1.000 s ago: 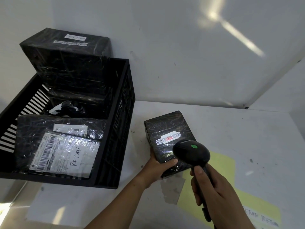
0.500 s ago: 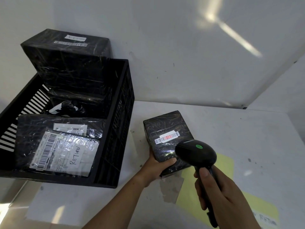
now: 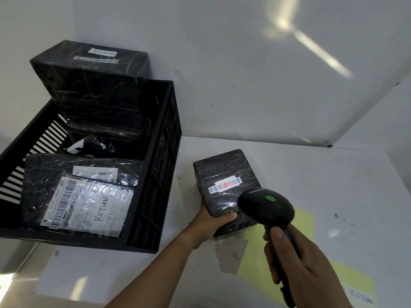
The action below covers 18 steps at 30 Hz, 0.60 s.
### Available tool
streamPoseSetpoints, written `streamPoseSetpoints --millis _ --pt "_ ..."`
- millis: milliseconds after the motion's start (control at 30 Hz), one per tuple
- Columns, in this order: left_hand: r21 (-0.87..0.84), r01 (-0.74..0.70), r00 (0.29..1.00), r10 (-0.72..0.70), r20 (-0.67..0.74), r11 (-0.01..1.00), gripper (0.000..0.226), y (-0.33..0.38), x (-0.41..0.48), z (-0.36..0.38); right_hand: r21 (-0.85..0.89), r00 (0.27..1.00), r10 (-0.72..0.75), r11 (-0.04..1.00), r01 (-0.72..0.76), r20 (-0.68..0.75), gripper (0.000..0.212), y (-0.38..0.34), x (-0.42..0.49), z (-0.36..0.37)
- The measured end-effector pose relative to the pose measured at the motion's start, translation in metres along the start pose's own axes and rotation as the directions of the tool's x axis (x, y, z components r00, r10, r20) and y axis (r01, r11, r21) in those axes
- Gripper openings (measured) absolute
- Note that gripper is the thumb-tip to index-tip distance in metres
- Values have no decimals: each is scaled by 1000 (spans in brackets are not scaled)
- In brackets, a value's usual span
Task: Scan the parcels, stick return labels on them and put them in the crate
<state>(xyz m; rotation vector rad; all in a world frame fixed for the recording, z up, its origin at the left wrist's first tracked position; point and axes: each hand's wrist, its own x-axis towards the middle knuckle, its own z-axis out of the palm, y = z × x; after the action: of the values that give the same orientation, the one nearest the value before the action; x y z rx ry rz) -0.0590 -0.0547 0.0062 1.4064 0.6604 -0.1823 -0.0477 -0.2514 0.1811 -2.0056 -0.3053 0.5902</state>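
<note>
We log the black-wrapped parcel (image 3: 224, 172) on the white table (image 3: 333, 185), just right of the crate (image 3: 165, 152), long axis running away from us, barcode label (image 3: 225, 185) up and lit red. Left hand (image 3: 213, 223) grips its near end; right hand (image 3: 295, 263) is wrapped round the barcode scanner (image 3: 265, 207). White walls (image 3: 244, 85) behind. The crate holds wrapped parcels (image 3: 89, 85), 2 marked RETURN.

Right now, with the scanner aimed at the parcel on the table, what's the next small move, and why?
Probably swing the scanner aside and reach for a return label on the yellow sheet. Its red beam lies across the barcode and its green light is on, so the scan looks done, while the parcel in the left hand shows no return label yet.
</note>
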Motion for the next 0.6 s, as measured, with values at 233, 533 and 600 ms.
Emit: streamPoseSetpoints --millis 233,533,600 --pt "6 16 999 -16 42 1000 95 6 3 -7 3 1000 6 1000 -6 3 72 -1 -1 -3" --pt "91 110 994 -110 3 990 89 14 5 -12 -12 1000 -7 1000 8 17 73 1 0 -3" --pt "120 128 992 -128 -5 985 81 17 5 -14 -6 1000 -8 1000 8 14 74 1 0 -4"
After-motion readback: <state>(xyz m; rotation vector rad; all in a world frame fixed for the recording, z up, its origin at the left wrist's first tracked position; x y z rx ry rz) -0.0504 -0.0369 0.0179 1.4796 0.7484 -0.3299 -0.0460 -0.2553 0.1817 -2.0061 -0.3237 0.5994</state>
